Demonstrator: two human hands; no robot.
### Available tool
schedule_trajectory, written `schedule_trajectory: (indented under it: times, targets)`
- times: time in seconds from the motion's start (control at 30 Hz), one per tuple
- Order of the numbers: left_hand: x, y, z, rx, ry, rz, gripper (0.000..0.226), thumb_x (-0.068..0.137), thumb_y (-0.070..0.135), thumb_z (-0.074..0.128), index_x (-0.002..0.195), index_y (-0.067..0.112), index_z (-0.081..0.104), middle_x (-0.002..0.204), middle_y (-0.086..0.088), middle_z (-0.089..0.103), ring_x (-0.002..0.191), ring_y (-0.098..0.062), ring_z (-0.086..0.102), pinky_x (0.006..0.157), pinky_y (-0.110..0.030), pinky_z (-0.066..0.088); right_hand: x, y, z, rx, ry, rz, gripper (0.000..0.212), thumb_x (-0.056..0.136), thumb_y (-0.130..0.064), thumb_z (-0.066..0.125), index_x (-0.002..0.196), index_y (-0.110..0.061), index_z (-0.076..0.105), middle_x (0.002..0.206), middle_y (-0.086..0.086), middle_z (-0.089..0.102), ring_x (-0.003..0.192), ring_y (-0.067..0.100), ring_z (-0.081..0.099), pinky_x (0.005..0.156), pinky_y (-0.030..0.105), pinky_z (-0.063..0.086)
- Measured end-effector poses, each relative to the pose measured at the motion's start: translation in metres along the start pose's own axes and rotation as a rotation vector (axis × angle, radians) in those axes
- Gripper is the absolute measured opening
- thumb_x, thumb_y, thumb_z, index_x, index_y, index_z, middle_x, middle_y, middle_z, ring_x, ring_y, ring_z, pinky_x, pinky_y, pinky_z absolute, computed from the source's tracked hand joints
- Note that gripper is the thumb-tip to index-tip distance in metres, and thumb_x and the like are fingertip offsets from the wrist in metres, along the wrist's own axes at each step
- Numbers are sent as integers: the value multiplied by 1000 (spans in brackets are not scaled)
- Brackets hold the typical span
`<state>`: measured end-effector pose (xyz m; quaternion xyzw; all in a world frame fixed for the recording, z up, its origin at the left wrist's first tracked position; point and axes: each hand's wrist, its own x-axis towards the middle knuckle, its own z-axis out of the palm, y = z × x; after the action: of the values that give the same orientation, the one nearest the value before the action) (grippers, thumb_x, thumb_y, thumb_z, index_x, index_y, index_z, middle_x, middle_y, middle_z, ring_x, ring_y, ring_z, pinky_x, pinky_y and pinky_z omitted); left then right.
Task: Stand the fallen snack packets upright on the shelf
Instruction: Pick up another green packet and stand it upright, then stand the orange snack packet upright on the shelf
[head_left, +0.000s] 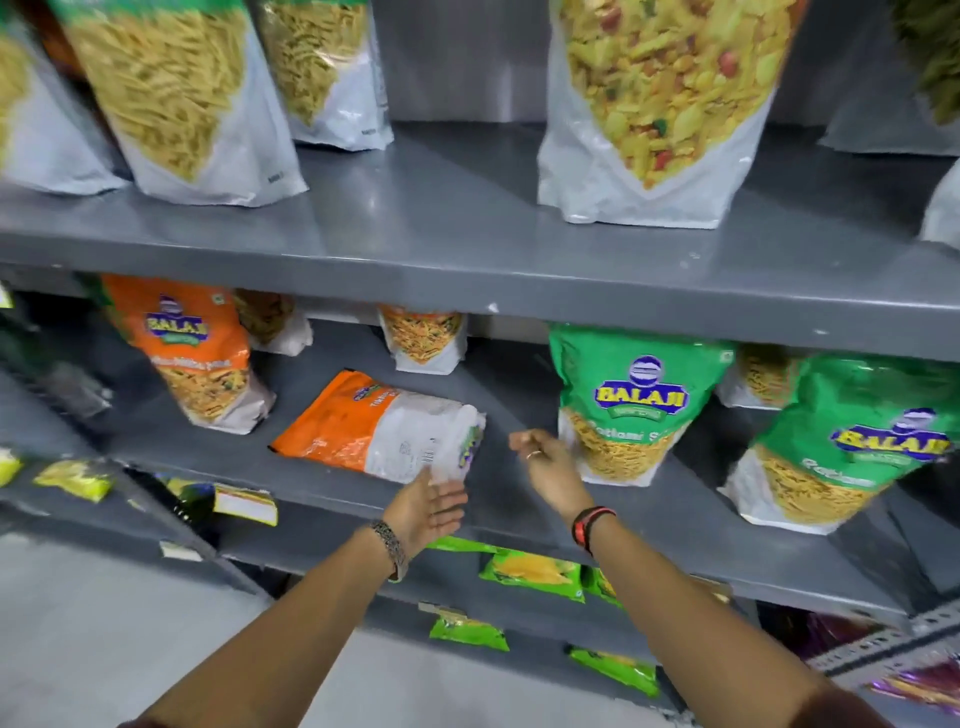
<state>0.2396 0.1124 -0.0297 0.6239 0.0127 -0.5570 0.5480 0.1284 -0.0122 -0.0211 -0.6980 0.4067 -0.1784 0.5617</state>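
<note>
An orange and white snack packet (379, 431) lies flat on its back on the middle grey shelf (519, 499), its base pointing right. My left hand (428, 512) is open, palm up, with its fingertips touching the packet's near right corner. My right hand (550, 467) hovers just right of the packet with loosely curled fingers and holds nothing. An upright orange packet (189, 353) stands to the left. Two upright green packets (631, 405) (852, 441) stand to the right.
More packets (423, 338) stand at the back of the middle shelf. The upper shelf (467, 249) carries several tall clear-fronted packets (654, 109). Small green and yellow packets (532, 569) lie on the lower shelves. Grey floor shows at bottom left.
</note>
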Motion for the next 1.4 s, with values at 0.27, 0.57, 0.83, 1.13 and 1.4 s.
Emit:
schedule_trajectory:
  times: [0.27, 0.57, 0.83, 1.13, 1.4]
  targets:
    - [24, 33, -114, -231, 198, 25, 36, 100, 34, 29, 100, 3, 47, 78, -15, 56, 49, -16, 54, 49, -24, 50, 80, -61, 83, -444, 67, -121, 38, 98, -30, 35, 111, -4, 59, 119, 23, 63, 112, 37, 58, 94, 42, 45]
    - [69, 50, -155, -286, 252, 84, 17, 95, 14, 47, 88, -2, 49, 78, -15, 61, 50, -18, 69, 40, -25, 52, 145, -79, 142, -526, -57, 182, 35, 90, -9, 39, 123, -11, 51, 116, 16, 58, 95, 27, 54, 84, 31, 42]
    - [51, 75, -180, -347, 290, 410, 23, 96, 23, 45, 73, 19, 46, 75, -4, 58, 69, -20, 57, 53, -28, 55, 102, -74, 133, -243, 82, 251, 18, 84, -28, 59, 75, -15, 68, 77, -2, 63, 67, 14, 58, 68, 26, 45]
    - [52, 165, -157, 87, 159, 733, 22, 83, 44, 57, 76, 23, 60, 83, -19, 59, 82, -23, 51, 90, -54, 48, 71, -67, 123, 78, 356, 113, 30, 83, 11, 32, 79, -5, 58, 73, 9, 56, 66, 18, 46, 66, 29, 42]
    - [56, 152, -145, 229, 39, 653, 52, 89, 49, 47, 121, 9, 56, 118, -7, 61, 115, -24, 56, 100, -38, 46, 75, -55, 128, 222, 378, 104, 25, 95, -7, 36, 89, -7, 61, 97, 14, 64, 89, 26, 58, 87, 39, 49]
